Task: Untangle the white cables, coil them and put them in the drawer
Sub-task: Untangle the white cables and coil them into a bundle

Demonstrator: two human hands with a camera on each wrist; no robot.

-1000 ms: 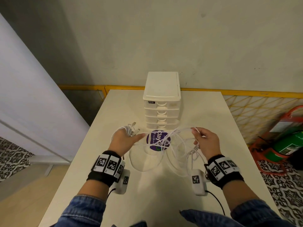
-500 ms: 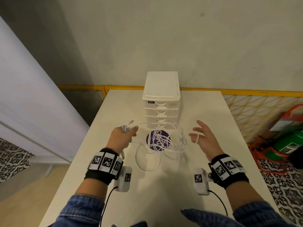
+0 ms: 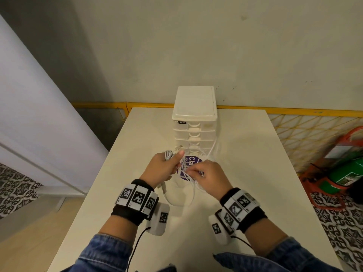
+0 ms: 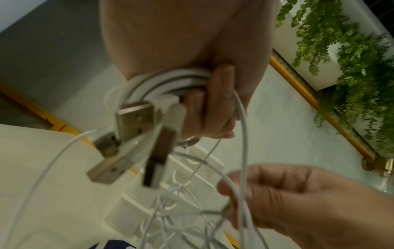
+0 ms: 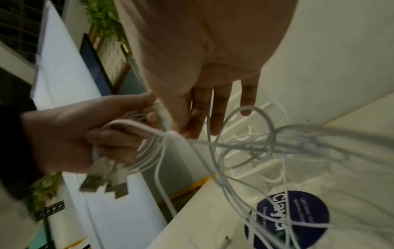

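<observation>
On the left we have our left hand (image 3: pixel 161 168) clenched around a bundle of thin white cables (image 4: pixel 170 80), the gathered loops pinned under the curled fingers (image 4: pixel 219 80) while several metal USB plugs (image 4: pixel 136 121) dangle loose below the fist. If that grip slackens, we judge the loops would spring open and the plugs could slide back into the snarl. In the middle, the rest of the white cables hang as a knotted web over the round purple sticker (image 3: pixel 189 167) on the pale table (image 3: pixel 255 173), with at least one strand trailing up against the small white plastic drawer unit (image 3: pixel 194 122); a hard pull here could cinch the knot tighter or drag the light unit toward us. Its drawers look closed, so nothing is stowed yet. On the right, our right hand (image 3: pixel 208 178) reaches into the tangle, and it seems to pinch a strand between thumb and fingertips, though motion blur in the wrist views leaves this uncertain. Should we pick a strand that crosses under others, we risk threading a new loop rather than freeing one.
</observation>
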